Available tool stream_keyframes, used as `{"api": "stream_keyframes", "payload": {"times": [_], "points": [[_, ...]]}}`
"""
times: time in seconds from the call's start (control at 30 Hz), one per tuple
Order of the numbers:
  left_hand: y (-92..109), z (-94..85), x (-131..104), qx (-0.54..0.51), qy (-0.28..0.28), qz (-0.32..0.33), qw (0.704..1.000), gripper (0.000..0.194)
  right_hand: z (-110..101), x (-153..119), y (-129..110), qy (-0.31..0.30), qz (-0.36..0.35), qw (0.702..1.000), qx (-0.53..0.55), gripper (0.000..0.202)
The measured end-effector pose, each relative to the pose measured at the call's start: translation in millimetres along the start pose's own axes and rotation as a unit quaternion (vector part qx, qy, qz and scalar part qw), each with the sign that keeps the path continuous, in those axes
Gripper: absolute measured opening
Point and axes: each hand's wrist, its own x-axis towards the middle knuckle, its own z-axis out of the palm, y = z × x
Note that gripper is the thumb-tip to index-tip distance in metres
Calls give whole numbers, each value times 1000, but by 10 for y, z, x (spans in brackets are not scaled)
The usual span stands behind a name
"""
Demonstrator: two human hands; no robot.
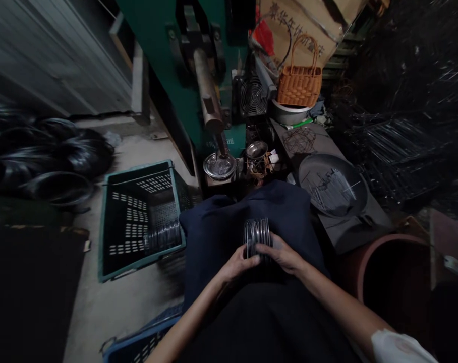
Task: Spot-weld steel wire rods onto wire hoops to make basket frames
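Observation:
Above my lap, a bundle of thin metal rings (256,233) stands on edge between my two hands. My left hand (239,263) grips its left and lower side, thumb across the front. On the right side my right hand (282,253) is closed round the same bundle, with fingers over its front. More rings (163,237) lie stacked along the near right side of a green plastic crate (138,269) to my left. Ahead, a shiny round metal dish (219,166) sits beneath the rod of a green machine (157,40).
A round pan (333,185) with thin metal rods lies on a board at the right, near a reddish bucket (395,242). Behind stand a wicker basket (300,85) and a small fan (252,96). A blue crate (141,343) is at the lower left; black wire coils (58,156) lie farther left.

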Motion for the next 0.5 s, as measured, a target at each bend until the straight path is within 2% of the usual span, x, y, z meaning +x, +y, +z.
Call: {"api": "stream_keyframes", "payload": {"times": [0.13,0.33,0.5], "points": [[38,20,3,17,10,10,1000,62,6,-44,-44,0,-17,999,-33,45],[13,69,73,83,21,29,996,60,-13,1,44,44,-17,998,-40,47],[-19,69,10,37,38,19,998,54,23,-34,33,63,-16,997,-47,46]]}}
